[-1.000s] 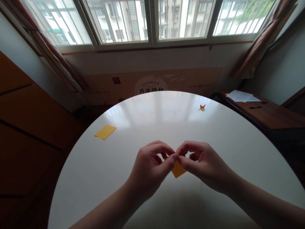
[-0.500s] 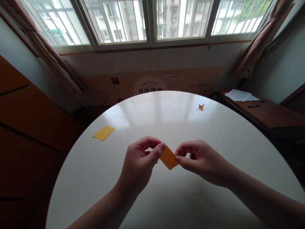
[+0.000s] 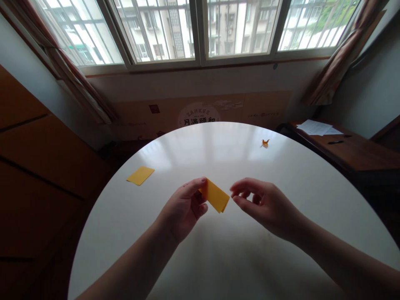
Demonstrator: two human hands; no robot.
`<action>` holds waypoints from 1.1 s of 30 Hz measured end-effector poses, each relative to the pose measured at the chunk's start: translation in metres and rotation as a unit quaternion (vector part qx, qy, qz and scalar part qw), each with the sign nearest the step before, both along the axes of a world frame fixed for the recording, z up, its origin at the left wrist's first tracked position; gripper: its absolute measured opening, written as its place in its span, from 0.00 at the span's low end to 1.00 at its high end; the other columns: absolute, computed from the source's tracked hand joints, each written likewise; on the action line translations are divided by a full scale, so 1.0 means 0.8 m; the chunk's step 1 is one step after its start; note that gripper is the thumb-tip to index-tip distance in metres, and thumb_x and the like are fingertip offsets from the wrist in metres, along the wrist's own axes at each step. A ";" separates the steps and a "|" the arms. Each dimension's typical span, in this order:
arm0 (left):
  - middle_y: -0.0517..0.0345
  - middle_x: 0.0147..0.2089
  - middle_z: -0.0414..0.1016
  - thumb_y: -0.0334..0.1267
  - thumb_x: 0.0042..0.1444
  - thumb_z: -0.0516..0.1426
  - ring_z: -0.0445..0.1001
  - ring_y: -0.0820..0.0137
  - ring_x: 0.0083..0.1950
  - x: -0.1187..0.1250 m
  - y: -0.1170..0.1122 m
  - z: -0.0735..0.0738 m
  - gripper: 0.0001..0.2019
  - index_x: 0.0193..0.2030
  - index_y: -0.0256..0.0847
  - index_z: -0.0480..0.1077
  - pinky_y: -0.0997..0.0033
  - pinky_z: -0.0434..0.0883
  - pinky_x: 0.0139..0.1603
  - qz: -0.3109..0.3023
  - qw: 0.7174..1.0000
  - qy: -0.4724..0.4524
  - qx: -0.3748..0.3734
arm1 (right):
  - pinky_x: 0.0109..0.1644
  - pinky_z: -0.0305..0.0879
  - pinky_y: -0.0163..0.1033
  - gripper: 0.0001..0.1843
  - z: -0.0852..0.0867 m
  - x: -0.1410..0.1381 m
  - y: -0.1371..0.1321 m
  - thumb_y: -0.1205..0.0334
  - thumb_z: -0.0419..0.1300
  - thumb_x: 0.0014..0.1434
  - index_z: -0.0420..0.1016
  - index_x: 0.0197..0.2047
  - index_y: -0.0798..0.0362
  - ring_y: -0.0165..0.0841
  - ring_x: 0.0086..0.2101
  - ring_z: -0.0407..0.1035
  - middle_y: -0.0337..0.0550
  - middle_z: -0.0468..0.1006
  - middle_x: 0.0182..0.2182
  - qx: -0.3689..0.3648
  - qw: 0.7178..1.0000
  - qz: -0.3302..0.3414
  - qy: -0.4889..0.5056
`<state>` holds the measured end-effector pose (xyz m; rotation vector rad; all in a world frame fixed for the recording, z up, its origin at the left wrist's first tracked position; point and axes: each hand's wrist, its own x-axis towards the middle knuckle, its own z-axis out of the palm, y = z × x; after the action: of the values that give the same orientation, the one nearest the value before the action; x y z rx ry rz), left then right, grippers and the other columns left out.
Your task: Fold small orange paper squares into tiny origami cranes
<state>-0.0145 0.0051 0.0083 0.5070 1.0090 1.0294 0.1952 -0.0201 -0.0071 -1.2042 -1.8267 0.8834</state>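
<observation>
Over the white round table, my left hand pinches a folded piece of yellow paper by its left end, thumb on top. The paper slants down to the right, and two layers show at its lower corner. Just right of it is my right hand, fingers curved with a small gap between thumb and forefinger; nothing shows between them, and it is apart from the paper. A flat stack of yellow paper lies on the table to the left. At the far right of the table sits a small orange folded paper bird.
Beyond the table's far edge stands a printed cardboard panel below barred windows. A brown side table at the right holds white sheets and a dark slim object. Wooden cabinets are on the left.
My right hand has let go of the paper. My left hand has turned, tilting the paper so its lighter yellow face and layered edge show. The view has shifted slightly.
</observation>
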 end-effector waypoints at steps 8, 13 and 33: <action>0.62 0.28 0.67 0.41 0.51 0.67 0.65 0.78 0.26 0.011 -0.019 -0.004 0.12 0.36 0.36 0.73 0.82 0.57 0.22 -0.187 0.982 0.002 -0.020 | 0.49 0.74 0.43 0.14 0.006 -0.006 -0.017 0.67 0.67 0.59 0.81 0.48 0.43 0.40 0.50 0.72 0.46 0.75 0.54 0.178 0.982 0.054 0.036; 0.65 0.25 0.63 0.43 0.50 0.66 0.58 0.80 0.22 0.017 -0.022 -0.002 0.12 0.36 0.38 0.72 0.82 0.49 0.20 -0.224 0.970 0.095 0.002 | 0.40 0.72 0.41 0.00 0.012 -0.009 -0.022 0.63 0.67 0.61 0.80 0.37 0.49 0.36 0.37 0.74 0.44 0.80 0.36 0.086 0.987 0.028 0.134; 0.58 0.25 0.72 0.44 0.56 0.63 0.63 0.77 0.21 0.016 -0.043 0.016 0.12 0.29 0.36 0.76 0.78 0.60 0.19 -0.128 0.923 0.248 0.264 | 0.28 0.56 0.31 0.16 0.009 -0.015 -0.023 0.52 0.69 0.59 0.75 0.28 0.54 0.25 0.24 0.58 0.35 0.70 0.23 -0.244 0.914 0.023 0.324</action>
<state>-0.0015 -0.0292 0.0212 1.3639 1.0595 0.9498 0.1833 -0.0384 0.0001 -0.9749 -1.1265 1.6078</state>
